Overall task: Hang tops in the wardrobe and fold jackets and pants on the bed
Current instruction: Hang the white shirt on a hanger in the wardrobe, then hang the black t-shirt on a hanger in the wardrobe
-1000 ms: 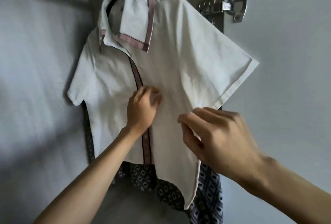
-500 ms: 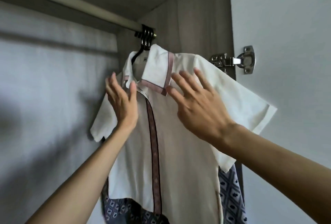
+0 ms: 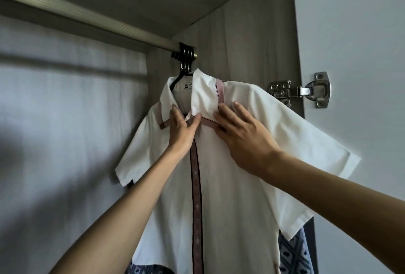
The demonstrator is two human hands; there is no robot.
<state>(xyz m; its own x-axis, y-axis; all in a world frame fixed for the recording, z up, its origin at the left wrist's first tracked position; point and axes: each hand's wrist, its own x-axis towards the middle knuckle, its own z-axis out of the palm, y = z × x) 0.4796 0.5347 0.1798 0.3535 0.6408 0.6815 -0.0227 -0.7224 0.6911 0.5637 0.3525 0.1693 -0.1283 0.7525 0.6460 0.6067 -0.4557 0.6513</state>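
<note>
Obs. 1: Both your arms reach up and forward into the wardrobe. Your left hand (image 3: pixel 183 130) lies against the white shirt (image 3: pixel 230 186) at the throat. Its fingers are straight and point up, and the thumb is spread toward the tip of the collar (image 3: pixel 203 98).

Obs. 2: Confirmed. Your right hand (image 3: pixel 243 140) lies flat over the pink-trimmed collar edge, fingers extended and slightly fanned, palm on the chest panel. Both hands press with straight, relaxed fingers and grip nothing.

Obs. 1: Shirt location: on a black hanger (image 3: pixel 186 70), hooked at the right end of the metal rail (image 3: pixel 87 17), where several hooks are bunched together. The dark patterned placket (image 3: pixel 196 186) runs straight down between your forearms. The sleeves stick out to both sides.

Obs. 2: Surroundings: grey wood-grain wardrobe wall behind the shirt. The pale back panel (image 3: pixel 65 120) is to the left, crossed by a shadow band. The door (image 3: pixel 355 32) stands to the right, with a steel hinge (image 3: pixel 300 93) just beside the shirt's shoulder. A blue patterned garment (image 3: pixel 293 251) hangs behind the shirt, showing below its sleeve and hem.
</note>
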